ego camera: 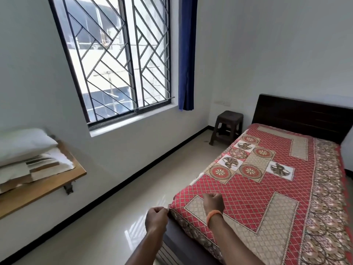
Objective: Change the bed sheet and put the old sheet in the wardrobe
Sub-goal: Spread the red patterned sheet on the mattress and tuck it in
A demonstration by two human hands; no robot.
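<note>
Both hands pinch the red sheet point(267, 188) at the bed's near corner, left hand point(156, 217) & right hand point(213, 202), prob. to strip it off.

I see both bare forearms reaching forward from the bottom edge. My left grip point(156, 217) sits lower and nearer, fingers curled into a loose fist with thumb and forefinger pinched together at the tip. My right grip point(213, 202) is a little farther out, fingers curled under, knuckles up. A thin orange band point(214, 217) circles the right wrist.
</note>
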